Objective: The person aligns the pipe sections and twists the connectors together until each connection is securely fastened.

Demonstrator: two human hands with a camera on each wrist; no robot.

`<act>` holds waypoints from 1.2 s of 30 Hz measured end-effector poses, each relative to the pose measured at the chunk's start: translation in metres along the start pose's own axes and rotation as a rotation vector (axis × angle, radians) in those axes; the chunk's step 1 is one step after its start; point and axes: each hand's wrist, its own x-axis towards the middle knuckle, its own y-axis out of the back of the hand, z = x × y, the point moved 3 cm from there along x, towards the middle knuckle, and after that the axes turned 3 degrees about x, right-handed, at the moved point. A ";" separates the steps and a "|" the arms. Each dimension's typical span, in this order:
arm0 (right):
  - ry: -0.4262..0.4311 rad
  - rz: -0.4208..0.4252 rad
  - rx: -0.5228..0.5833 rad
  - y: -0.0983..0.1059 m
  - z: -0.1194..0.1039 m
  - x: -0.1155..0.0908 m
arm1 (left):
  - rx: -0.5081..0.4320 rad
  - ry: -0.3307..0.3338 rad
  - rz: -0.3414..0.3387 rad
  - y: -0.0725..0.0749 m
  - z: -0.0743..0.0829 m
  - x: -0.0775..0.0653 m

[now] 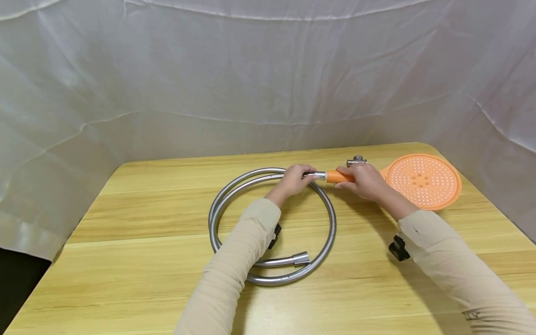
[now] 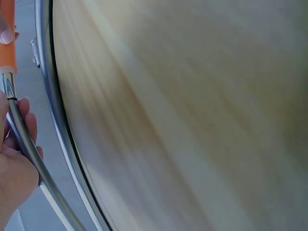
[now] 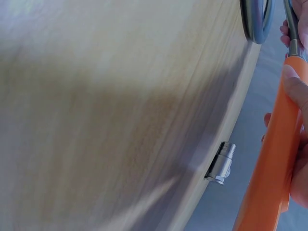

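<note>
An orange shower head [image 1: 423,182] with a round perforated face lies to the right, its face turned up. My right hand [image 1: 365,180] grips its orange handle [image 3: 272,159], the thumb along the handle near its end. Meeting that end is the chrome end fitting [image 1: 320,176] of a grey shower hose [image 1: 331,218]. My left hand [image 1: 296,178] holds the hose just behind this fitting, fingers curled round it in the left wrist view. The hose lies coiled in a loop on the table, its other chrome end [image 1: 300,258] near the front of the loop.
A small chrome valve fitting [image 1: 357,160] with a threaded end sits on the wooden table [image 1: 146,260] behind my right hand. Pale cloth [image 1: 251,70] hangs round the table's back and sides. Black wrist camera mounts [image 1: 399,248] show under the sleeves.
</note>
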 end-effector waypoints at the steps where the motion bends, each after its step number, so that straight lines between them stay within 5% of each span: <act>1: 0.002 0.000 -0.001 0.000 0.000 0.000 | 0.013 0.000 0.000 0.000 0.000 0.000; 36: -0.003 0.009 0.015 -0.002 0.005 -0.001 | 0.045 0.012 0.004 -0.004 0.003 0.002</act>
